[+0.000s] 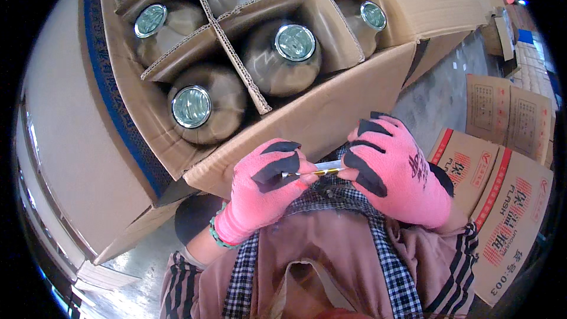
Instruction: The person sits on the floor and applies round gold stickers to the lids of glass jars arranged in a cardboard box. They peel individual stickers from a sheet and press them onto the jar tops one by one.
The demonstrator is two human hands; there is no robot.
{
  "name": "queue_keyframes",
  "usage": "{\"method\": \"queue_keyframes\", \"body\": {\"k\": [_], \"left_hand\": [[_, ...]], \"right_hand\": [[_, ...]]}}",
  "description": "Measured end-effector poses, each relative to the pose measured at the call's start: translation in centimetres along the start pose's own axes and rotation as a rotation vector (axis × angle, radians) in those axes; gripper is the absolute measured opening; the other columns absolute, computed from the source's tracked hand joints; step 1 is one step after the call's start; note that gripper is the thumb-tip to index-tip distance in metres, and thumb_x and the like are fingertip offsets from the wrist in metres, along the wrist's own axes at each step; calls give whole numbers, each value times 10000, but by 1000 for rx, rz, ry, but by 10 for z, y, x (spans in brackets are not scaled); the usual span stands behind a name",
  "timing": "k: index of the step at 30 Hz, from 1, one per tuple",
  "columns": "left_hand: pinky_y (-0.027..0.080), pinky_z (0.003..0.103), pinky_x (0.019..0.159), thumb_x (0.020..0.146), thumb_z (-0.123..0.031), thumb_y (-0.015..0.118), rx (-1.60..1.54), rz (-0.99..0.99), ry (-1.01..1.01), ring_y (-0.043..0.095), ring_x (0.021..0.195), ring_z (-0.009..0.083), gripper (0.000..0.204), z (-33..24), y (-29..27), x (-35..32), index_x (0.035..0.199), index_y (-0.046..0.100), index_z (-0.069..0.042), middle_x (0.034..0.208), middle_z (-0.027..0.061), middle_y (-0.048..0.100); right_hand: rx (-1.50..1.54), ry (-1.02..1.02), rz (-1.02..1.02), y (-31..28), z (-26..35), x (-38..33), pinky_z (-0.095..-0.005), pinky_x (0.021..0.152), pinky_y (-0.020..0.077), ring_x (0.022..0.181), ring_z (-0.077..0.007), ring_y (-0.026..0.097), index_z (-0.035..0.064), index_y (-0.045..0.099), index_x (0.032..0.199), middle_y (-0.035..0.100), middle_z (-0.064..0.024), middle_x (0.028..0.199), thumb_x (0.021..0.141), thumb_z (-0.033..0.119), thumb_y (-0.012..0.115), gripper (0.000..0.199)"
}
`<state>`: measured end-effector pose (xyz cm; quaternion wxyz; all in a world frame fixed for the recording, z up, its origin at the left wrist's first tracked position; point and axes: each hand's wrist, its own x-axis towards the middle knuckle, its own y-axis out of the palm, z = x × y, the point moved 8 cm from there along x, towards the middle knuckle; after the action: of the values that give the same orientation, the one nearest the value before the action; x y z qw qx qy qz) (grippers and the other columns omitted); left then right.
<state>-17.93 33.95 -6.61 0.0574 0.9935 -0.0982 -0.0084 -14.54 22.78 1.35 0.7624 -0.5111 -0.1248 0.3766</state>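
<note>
Both hands sit close under the camera, in front of a brown apron (331, 248) worn over a checked shirt. Between them lies a thin yellow stick (316, 171), perhaps a pen or small blade, held level at chest height just in front of the box wall. Pink, black-tipped gloves cover the left hand (263, 192) and the right hand (398, 174). On the left hand the thumb and fingers are curled tight around one end of the stick; on the right the fingertips pinch the other end, and the rest of the hand is folded in.

Just beyond stands an open cardboard box (331, 112), split by cardboard dividers (230, 47) into cells. Each cell holds a round steel flask (207, 106), mouth upward. To the right, flat printed cartons (514, 201) lie stacked on the grey floor (431, 97).
</note>
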Motion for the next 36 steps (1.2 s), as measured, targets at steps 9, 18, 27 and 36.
{"method": "queue_keyframes", "body": {"k": [9,18,27,36], "left_hand": [[464,339,746,613,2,730,132,-49,146,580,818,265,343,-8,-8,-8,911,560,-6,808,128,611],[469,346,756,603,17,721,78,-27,44,583,807,270,380,-1,-3,-8,939,547,-13,773,91,624],[467,362,752,619,-24,714,28,15,110,587,786,273,344,-4,-2,-5,915,537,-27,740,91,635],[460,326,699,635,-68,717,-7,-94,19,574,726,246,157,-9,-6,-4,753,621,-29,712,91,617]], "right_hand": [[-22,-152,-89,-4,16,10,-418,775,409,818,-290,515,66,551,792,520,-95,805,645,154,640,193],[-82,-174,-98,1,17,2,-450,844,378,896,-300,501,68,556,811,512,-110,893,583,134,632,249],[-61,-149,-89,1,17,3,-443,831,379,895,-294,502,72,554,799,512,-115,887,611,156,636,221],[-70,-158,-141,-5,21,5,-437,813,392,900,-283,508,87,574,793,524,-78,853,601,151,658,219]]}}
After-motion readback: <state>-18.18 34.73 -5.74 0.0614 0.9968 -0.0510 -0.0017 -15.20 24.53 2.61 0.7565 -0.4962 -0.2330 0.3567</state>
